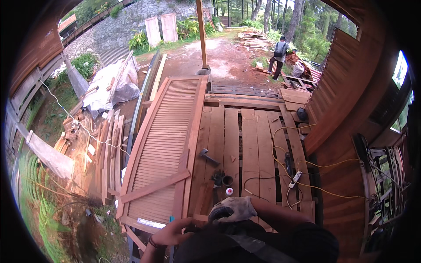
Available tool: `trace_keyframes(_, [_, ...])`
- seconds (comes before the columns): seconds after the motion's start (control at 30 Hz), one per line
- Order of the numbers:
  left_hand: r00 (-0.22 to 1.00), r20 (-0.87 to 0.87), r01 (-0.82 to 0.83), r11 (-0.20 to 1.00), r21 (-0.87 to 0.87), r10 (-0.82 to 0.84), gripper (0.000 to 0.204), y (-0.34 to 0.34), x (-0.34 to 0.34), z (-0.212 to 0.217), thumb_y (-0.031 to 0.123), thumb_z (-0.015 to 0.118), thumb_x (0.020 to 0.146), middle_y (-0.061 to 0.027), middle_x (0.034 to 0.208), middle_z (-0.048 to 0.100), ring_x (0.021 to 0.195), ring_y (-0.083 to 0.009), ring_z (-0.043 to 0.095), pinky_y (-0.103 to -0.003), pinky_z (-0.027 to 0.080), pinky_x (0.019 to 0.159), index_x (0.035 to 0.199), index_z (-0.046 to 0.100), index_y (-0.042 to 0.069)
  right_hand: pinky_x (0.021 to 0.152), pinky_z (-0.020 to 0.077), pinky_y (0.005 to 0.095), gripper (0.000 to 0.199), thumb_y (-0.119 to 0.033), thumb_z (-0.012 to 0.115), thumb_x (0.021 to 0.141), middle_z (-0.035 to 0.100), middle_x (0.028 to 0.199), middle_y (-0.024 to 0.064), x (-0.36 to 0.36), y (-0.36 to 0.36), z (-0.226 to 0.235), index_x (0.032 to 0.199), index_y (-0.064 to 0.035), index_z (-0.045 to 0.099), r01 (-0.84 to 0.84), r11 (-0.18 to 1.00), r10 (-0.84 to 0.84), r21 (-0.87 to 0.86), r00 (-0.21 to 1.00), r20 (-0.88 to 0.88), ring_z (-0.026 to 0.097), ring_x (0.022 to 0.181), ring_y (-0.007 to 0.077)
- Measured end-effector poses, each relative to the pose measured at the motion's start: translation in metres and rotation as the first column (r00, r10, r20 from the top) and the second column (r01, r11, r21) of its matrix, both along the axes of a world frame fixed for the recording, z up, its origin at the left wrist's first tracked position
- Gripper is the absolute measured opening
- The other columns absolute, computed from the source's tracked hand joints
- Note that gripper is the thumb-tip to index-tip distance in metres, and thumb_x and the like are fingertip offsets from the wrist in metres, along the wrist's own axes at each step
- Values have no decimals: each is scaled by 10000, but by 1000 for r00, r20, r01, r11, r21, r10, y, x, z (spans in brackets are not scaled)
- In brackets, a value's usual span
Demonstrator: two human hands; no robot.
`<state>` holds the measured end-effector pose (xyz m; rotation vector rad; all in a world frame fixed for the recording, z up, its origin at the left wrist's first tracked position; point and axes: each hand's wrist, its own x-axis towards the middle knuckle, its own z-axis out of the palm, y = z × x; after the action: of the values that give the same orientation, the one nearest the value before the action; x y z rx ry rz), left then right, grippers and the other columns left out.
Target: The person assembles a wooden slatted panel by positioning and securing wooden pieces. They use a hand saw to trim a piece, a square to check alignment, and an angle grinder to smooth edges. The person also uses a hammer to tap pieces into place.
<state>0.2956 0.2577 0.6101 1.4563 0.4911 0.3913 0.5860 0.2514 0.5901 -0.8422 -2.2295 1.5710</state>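
Observation:
Close to my body at the lower edge, my left hand point(172, 231) is bare with a bracelet at its wrist. Its fingers are closed beside a dark shape; what they hold is hidden. To the right, my right hand point(236, 209) wears a pale work glove with dark fingers. Those fingers curl inward, and anything in them is out of sight. A louvered wooden panel point(169, 118) lies in front of me, with a loose wooden strip point(155, 186) slanting across it. Near my left hand, a white ruler-like strip point(151, 223) rests on the panel's near end.
On the plank deck point(250, 149) lie a hammer-like tool point(209, 157), a dark glove point(217, 177), a cup point(227, 180) and a white bottle point(229, 191). A power strip point(295, 179) and yellow cords lie right. Gaps separate some planks. Another person point(280, 56) stands far off by stacked timber.

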Motion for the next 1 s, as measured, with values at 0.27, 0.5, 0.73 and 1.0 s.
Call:
trace_keyframes(0.27, [775, 250, -399, 756, -518, 581, 232, -22, -10, -38, 91, 722, 834, -148, 943, 660, 906, -251, 659, -396, 549, 832, 1003, 581, 19, 961, 492, 375, 342, -320, 616, 907, 699, 1093, 144, 1, -9, 12, 1142, -73, 653, 148, 985, -160, 93, 977, 141, 661, 1050, 301])
trace_keyframes(0.5, [993, -67, 91, 995, -49, -94, 307, 11, 4, 3, 88, 690, 821, -76, 764, 586, 828, -214, 596, -342, 512, 806, 1109, 595, 40, 958, 495, 371, 335, -318, 612, 920, 698, 1103, 148, 7, -19, 5, 1133, -63, 649, 185, 982, -188, 38, 976, 111, 664, 1052, 298])
trace_keyframes(0.73, [614, 541, -316, 807, -499, 575, 217, 7, -9, -17, 252, 676, 931, -20, 731, 541, 860, -198, 587, -418, 521, 893, 939, 503, 121, 944, 501, 348, 330, -297, 621, 930, 705, 1090, 121, 6, -17, 16, 1160, -63, 647, 136, 990, -135, 22, 989, -56, 677, 999, 271])
trace_keyframes(1.0, [923, -326, -137, 965, 223, 206, 743, 2, -30, -3, 420, 800, 819, -154, 961, 642, 894, -238, 668, -351, 529, 779, 1323, 419, 29, 775, 538, 363, 520, -362, 748, 840, 693, 921, 108, 18, -24, 37, 1217, -41, 587, -47, 986, 63, -160, 993, 95, 682, 846, 267])
